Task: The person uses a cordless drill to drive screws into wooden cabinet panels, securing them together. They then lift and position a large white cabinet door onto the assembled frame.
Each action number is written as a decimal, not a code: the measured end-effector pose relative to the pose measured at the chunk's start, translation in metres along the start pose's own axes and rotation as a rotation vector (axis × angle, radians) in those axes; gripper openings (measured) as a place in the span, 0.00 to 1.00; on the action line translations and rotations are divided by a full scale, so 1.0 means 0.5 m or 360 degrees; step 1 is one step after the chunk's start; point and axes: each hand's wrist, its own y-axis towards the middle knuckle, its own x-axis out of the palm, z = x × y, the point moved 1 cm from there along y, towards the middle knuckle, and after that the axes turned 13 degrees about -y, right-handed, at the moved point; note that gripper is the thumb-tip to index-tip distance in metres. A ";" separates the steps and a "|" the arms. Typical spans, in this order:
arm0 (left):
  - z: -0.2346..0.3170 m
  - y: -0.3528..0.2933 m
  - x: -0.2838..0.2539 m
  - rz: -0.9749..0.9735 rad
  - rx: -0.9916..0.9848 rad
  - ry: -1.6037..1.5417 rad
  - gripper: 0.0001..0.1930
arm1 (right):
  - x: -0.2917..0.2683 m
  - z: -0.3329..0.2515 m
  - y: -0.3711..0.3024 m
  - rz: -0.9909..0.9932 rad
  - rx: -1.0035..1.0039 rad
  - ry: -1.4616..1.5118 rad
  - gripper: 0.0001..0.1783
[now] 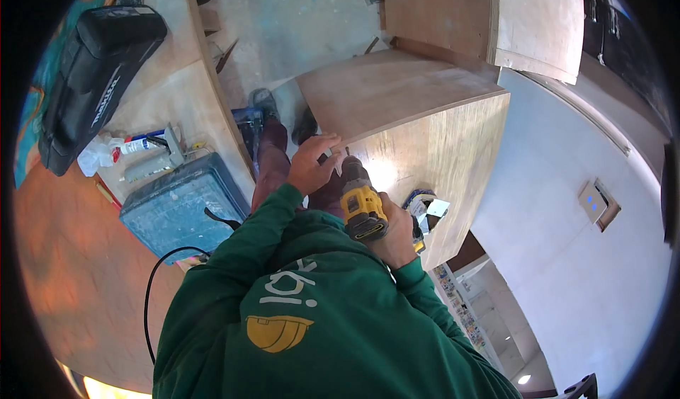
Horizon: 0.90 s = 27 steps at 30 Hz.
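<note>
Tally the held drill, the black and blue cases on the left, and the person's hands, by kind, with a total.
Drill: 1
Cases: 2 (black case, blue case)
Hands: 2 (left hand, right hand)
Total: 5

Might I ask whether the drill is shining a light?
Probably on: a bright patch shows on the wooden panel beside the drill.

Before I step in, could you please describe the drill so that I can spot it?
Find the pale wooden panel right of centre. At its left side, the right hand grips the drill. Its yellow and black body sets it apart from the blue case at left.
</note>
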 end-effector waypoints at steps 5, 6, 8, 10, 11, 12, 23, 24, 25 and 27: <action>-0.020 -0.014 0.011 0.0024 0.0030 -0.0036 0.17 | 0.020 0.023 -0.003 0.0115 0.0008 0.0229 0.27; -0.020 -0.015 0.011 0.0041 0.0048 -0.0055 0.17 | 0.020 0.023 -0.005 0.0111 0.0001 0.0168 0.27; -0.018 -0.016 0.018 0.0071 0.0083 -0.0091 0.16 | 0.015 0.020 -0.007 0.0104 -0.0010 0.0049 0.26; -0.018 -0.013 0.018 0.0089 0.0104 -0.0140 0.16 | 0.000 0.008 -0.008 0.0122 0.0006 0.0102 0.25; -0.017 -0.012 0.020 0.0096 0.0114 -0.0165 0.17 | -0.004 0.006 -0.012 0.0131 0.0014 0.0130 0.25; -0.006 -0.009 0.018 0.0122 0.0055 -0.0163 0.17 | 0.002 0.012 -0.013 0.0152 0.0012 0.0214 0.23; 0.024 -0.054 0.118 0.0636 -0.0973 -0.0878 0.18 | 0.065 0.205 -0.068 0.0695 -0.0017 0.0527 0.19; 0.040 -0.053 0.121 0.0677 -0.1030 -0.0922 0.17 | 0.068 0.217 -0.067 0.0862 0.0005 0.0512 0.19; 0.032 -0.050 0.124 0.0727 -0.1032 -0.0940 0.17 | 0.064 0.221 -0.066 0.1025 0.0072 0.0841 0.19; 0.007 -0.047 0.124 0.0829 -0.1046 -0.0972 0.15 | 0.063 0.249 -0.029 0.1214 0.0048 0.0981 0.17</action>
